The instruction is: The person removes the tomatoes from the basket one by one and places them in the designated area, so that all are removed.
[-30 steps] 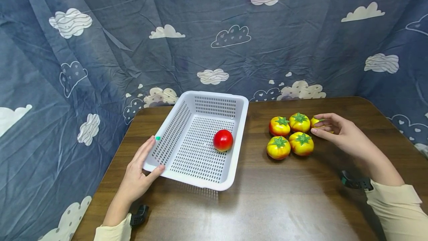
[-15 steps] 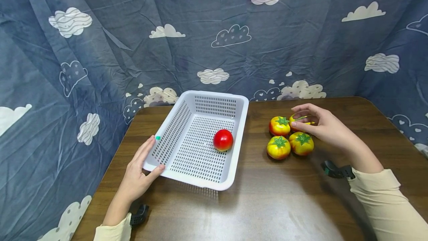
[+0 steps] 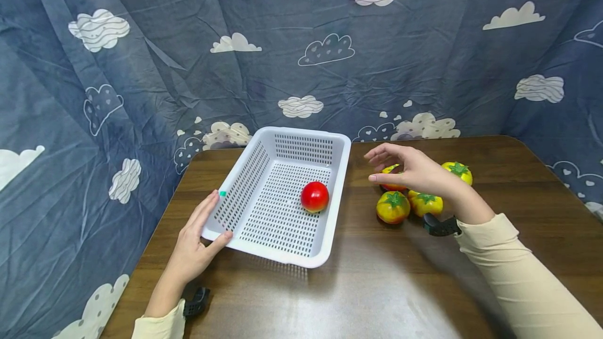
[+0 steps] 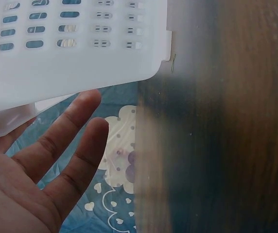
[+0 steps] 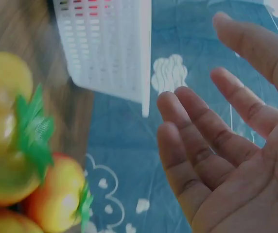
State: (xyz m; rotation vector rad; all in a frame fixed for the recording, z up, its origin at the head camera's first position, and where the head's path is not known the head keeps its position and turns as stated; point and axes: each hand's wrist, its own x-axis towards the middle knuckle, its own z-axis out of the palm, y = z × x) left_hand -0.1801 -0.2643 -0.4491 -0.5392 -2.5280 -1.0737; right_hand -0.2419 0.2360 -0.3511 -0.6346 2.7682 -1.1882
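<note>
At the near left corner of the white perforated basket (image 3: 335,208), my left hand (image 3: 193,247) rests its thumb on the front rim and its fingers along the left side. The left wrist view shows two straight fingers (image 4: 88,150) of that hand below the basket wall. Inside the basket lies a round red fruit (image 3: 314,196), yellowish underneath. My right hand (image 3: 407,169), empty with fingers spread and bent a little, hovers over a group of yellow-red toy tomatoes with green leaf tops. One tomato (image 3: 393,207) sits in front of it; another (image 3: 393,186) is partly hidden by the fingers.
A tomato (image 3: 425,204) lies close below the right wrist, and one more tomato (image 3: 458,170) sits beyond it at the right. The brown wooden table (image 3: 377,286) runs back to a blue cloud-patterned cloth (image 3: 264,88). The basket stands left of the tomatoes.
My right hand has moved left across the tomatoes, from the far right one to the far left one. The left hand, the basket and the red fruit have stayed still.
</note>
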